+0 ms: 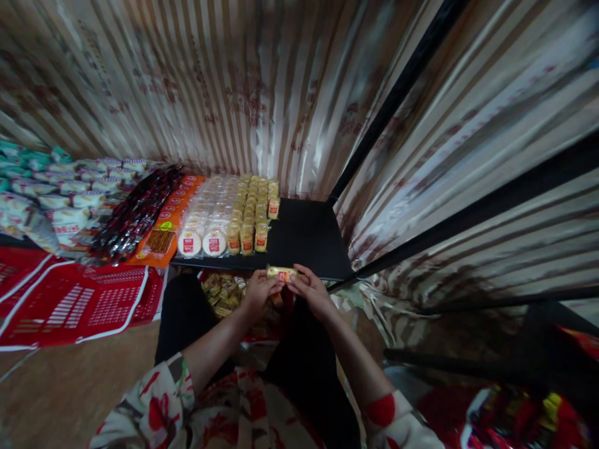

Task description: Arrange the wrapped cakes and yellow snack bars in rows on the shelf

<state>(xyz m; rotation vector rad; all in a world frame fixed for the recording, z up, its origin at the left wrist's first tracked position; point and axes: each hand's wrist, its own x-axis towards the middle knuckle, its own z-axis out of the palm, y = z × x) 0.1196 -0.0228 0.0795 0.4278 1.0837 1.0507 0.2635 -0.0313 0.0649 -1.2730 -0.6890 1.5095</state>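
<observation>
Between my two hands is a small yellow wrapped snack pack (282, 274) with a red and white label, held level just in front of the black shelf's edge. My left hand (259, 292) grips its left end, and my right hand (312, 290) pinches the right end. Beyond them, rows of matching yellow snack packs (247, 237) stand on the black shelf (306, 234). Below my hands, between my knees, a container holds many loose yellow packs (223, 293); my left forearm hides part of it.
Left of the yellow rows are round white wrapped crackers (189, 243), orange packets (161, 240), dark shiny packets (133, 215) and white bags (72, 224). Red baskets (98, 299) sit at the left. Black frame bars (402, 93) cross the right side before a striped curtain (262, 81).
</observation>
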